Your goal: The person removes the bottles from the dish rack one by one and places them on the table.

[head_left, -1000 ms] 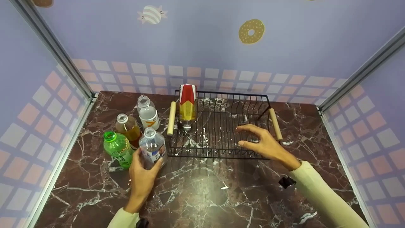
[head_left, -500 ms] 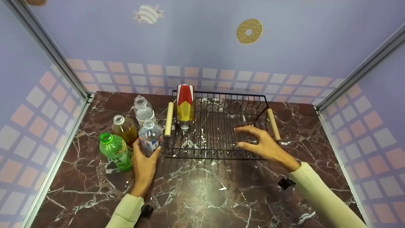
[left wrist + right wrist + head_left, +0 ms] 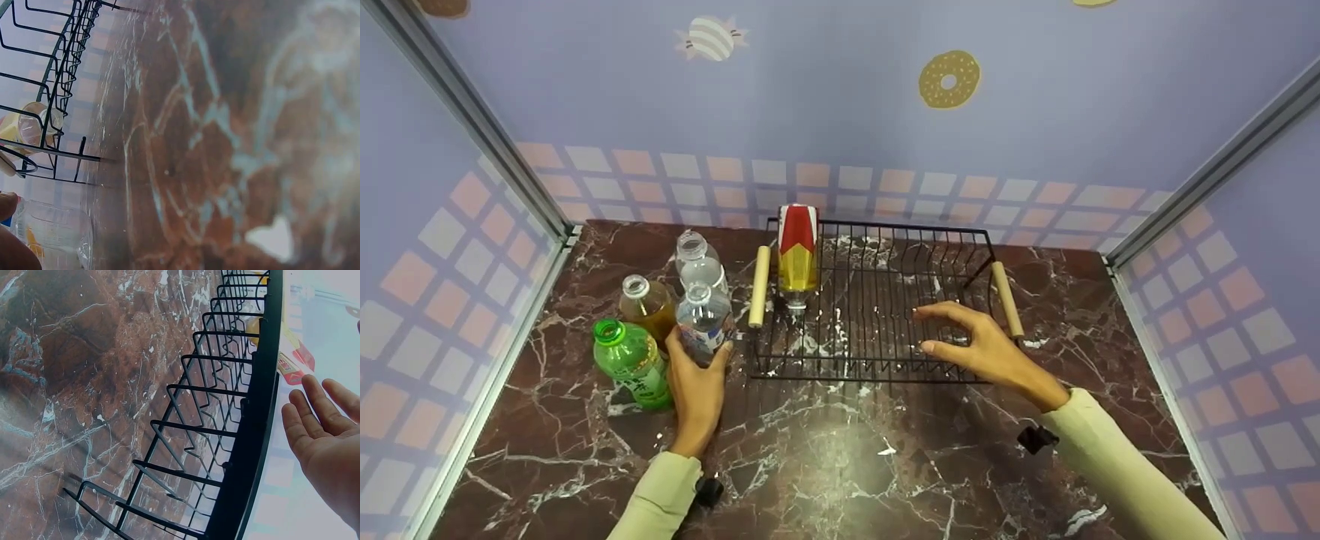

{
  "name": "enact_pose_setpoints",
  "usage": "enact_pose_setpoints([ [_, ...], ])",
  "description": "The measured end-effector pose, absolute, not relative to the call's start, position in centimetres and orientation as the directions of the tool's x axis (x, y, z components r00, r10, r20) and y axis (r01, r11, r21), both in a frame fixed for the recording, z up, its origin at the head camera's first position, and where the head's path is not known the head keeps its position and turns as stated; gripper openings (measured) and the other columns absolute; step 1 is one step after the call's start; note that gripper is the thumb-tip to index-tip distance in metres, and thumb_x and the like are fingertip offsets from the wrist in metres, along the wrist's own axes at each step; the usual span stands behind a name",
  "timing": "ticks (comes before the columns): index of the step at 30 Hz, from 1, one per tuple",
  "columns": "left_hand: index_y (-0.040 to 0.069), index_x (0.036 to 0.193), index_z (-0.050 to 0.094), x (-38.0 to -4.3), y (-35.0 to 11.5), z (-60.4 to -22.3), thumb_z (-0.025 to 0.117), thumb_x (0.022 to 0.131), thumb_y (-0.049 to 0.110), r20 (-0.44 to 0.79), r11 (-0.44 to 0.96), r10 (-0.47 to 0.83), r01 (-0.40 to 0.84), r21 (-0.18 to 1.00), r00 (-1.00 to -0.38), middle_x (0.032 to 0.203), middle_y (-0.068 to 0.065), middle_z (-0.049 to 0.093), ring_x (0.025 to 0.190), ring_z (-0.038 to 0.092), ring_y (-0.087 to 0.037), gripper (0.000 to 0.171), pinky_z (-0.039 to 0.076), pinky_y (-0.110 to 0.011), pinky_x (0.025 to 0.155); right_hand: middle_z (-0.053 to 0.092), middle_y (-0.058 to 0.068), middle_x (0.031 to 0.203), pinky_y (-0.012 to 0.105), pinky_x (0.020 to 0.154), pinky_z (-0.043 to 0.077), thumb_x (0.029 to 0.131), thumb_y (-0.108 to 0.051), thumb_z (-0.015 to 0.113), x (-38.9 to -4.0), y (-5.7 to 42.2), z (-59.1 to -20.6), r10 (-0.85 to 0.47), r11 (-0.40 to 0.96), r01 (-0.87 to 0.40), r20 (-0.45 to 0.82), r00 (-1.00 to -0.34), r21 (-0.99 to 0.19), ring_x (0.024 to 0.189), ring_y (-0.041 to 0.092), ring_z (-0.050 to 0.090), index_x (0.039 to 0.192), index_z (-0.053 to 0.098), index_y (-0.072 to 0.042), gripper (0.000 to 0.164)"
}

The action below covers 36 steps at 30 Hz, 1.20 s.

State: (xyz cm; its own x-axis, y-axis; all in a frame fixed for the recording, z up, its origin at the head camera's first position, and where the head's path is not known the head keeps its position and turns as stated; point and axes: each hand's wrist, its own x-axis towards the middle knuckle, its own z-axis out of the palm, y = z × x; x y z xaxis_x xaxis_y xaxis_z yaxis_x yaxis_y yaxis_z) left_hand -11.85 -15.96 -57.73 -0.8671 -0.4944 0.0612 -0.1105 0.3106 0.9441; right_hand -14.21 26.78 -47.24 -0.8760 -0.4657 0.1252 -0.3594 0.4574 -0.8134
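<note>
My left hand grips a clear plastic bottle with a blue and red label, thumb and fingers on opposite sides. The bottle has no cap. Close around it stand a green-tinted bottle, an uncapped bottle with amber liquid and a clear bottle with a white label. In the left wrist view, part of a thumb or finger shows beside clear plastic. My right hand hovers over the right part of the black wire rack, fingers apart and holding nothing.
Inside the rack's left end, a red-and-yellow bottle leans neck down. Wooden handles sit at both rack ends. Patterned walls bound the marbled tabletop at the back and both sides.
My left hand has carried the clear bottle back and slightly left, towards the white-labelled bottle. My right hand has stayed in nearly the same spot.
</note>
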Motion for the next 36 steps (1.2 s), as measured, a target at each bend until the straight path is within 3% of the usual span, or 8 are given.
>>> enact_pose_setpoints([
  [5,-0.002,0.167,0.033,-11.7,-15.9,-58.0,0.086,0.097,0.015,0.07,0.313,-0.492,-0.101,0.944,-0.868,0.167,-0.03,0.045,0.153,0.044,-0.049,0.089,0.032,-0.058,0.131,0.068,0.01,0.149,0.066,0.119,0.047,0.099,-0.018,0.083,-14.1,26.8,-47.4,-0.468,0.453,-0.354,0.121,-0.876,-0.818,0.134,0.034,0.065,0.149,0.066,-0.006,0.053],
  [13,-0.001,0.17,0.029,-10.4,-15.6,-58.4,0.085,0.096,0.008,0.119,0.359,-0.479,-0.07,0.931,-0.87,0.168,-0.031,0.042,0.155,0.04,-0.05,0.092,0.03,-0.058,0.133,0.067,0.01,0.15,0.066,0.119,0.047,0.099,-0.02,0.084,-14.2,26.7,-47.4,-0.473,0.455,-0.365,0.127,-0.872,-0.812,0.136,0.039,0.064,0.149,0.066,-0.007,0.055],
  [18,-0.001,0.172,0.023,-8.4,-15.3,-58.1,0.082,0.099,0.008,0.108,0.37,-0.432,-0.067,0.927,-0.895,0.173,-0.03,0.033,0.159,0.034,-0.05,0.095,0.025,-0.06,0.135,0.067,0.01,0.15,0.069,0.118,0.047,0.099,-0.02,0.084,-14.2,26.7,-47.3,-0.474,0.455,-0.367,0.129,-0.871,-0.811,0.135,0.036,0.065,0.149,0.066,-0.007,0.055],
  [22,-0.003,0.172,0.021,-6.7,-15.1,-57.5,0.074,0.106,0.013,0.084,0.372,-0.382,-0.07,0.926,-0.92,0.176,-0.031,0.026,0.162,0.028,-0.051,0.087,0.022,-0.063,0.134,0.069,0.009,0.148,0.067,0.119,0.047,0.099,-0.02,0.084,-14.3,26.8,-47.3,-0.468,0.459,-0.364,0.128,-0.875,-0.811,0.133,0.032,0.065,0.149,0.067,-0.008,0.054],
  [27,-0.007,0.167,0.031,-5.1,-14.6,-56.7,0.068,0.109,0.015,0.107,0.316,-0.354,-0.011,0.949,-0.929,0.168,-0.033,0.038,0.155,0.038,-0.051,0.072,0.035,-0.066,0.129,0.071,0.007,0.144,0.064,0.12,0.047,0.098,-0.019,0.085,-14.5,26.8,-47.1,-0.469,0.462,-0.374,0.137,-0.873,-0.804,0.134,0.033,0.065,0.148,0.067,-0.005,0.054],
  [32,-0.005,0.163,0.04,-4.9,-14.4,-55.6,0.071,0.107,0.018,0.15,0.281,-0.229,0.082,0.956,-0.962,0.165,-0.029,0.046,0.151,0.045,-0.047,0.069,0.043,-0.066,0.123,0.07,0.009,0.146,0.062,0.122,0.045,0.099,-0.02,0.084,-14.7,26.9,-47.1,-0.459,0.47,-0.363,0.129,-0.879,-0.805,0.138,0.036,0.062,0.148,0.067,-0.006,0.054],
  [36,-0.001,0.169,0.033,-5.5,-14.3,-54.7,0.081,0.102,0.025,0.103,0.308,-0.073,0.076,0.948,-0.992,0.174,-0.026,0.034,0.158,0.037,-0.047,0.086,0.04,-0.065,0.126,0.068,0.01,0.149,0.064,0.124,0.043,0.099,-0.022,0.084,-14.9,26.7,-47.1,-0.454,0.482,-0.349,0.112,-0.884,-0.804,0.142,0.037,0.06,0.148,0.067,-0.006,0.054],
])
